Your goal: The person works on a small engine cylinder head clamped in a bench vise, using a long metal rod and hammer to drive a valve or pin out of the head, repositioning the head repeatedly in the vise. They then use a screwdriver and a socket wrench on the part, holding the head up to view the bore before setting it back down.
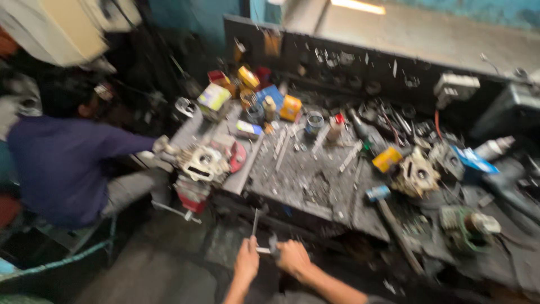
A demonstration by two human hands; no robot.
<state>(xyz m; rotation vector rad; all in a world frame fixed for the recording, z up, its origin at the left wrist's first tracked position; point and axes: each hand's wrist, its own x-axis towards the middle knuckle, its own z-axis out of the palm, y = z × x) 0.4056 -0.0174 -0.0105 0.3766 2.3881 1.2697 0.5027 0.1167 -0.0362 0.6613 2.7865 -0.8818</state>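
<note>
Nearest, bottom centre: left hand (246, 263), grip closed on a thin metal rod (255, 223) that stands upright from the fist. Just beside it, right hand (292, 258), grip closed on a small dark tool (273, 245); a short pale piece (262, 250) lies between the two hands. All are held low, in front of the desk's near edge; blur hides finer detail.

Middle: grey, littered desk (304, 180) carrying metal strips (281, 147), a yellow block (387, 159), a pale engine casing (417, 175) and a hammer (388, 208).

Left: a seated person in a purple top (59, 166), one hand on a pale engine part (203, 163).

Far: coloured boxes (247, 84) and a dark back panel (365, 62).
</note>
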